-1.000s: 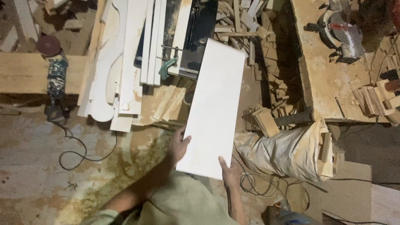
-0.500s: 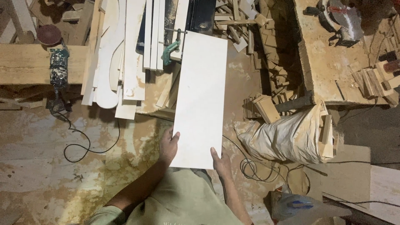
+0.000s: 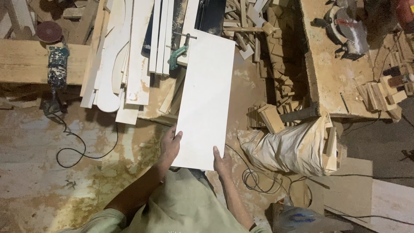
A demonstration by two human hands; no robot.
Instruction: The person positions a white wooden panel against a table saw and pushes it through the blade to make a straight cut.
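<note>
Down over the sawdusty floor [image 3: 56, 185], the long white panel [image 3: 206, 99] is held out flat in front of the person, with the left hand [image 3: 170, 146] and right hand [image 3: 223, 161] each in a closed grip on a near corner and its far end reaching toward the green clamp [image 3: 177, 54] and the stack of white boards [image 3: 129, 60]. It looks stiff, smooth and fairly light, probably a bit slick, so I'd guess grabbing the long edges nearer the middle stops it tipping. Rough offcuts [image 3: 276, 86] and a stuffed woven sack [image 3: 293, 144] sit just right of it.
</note>
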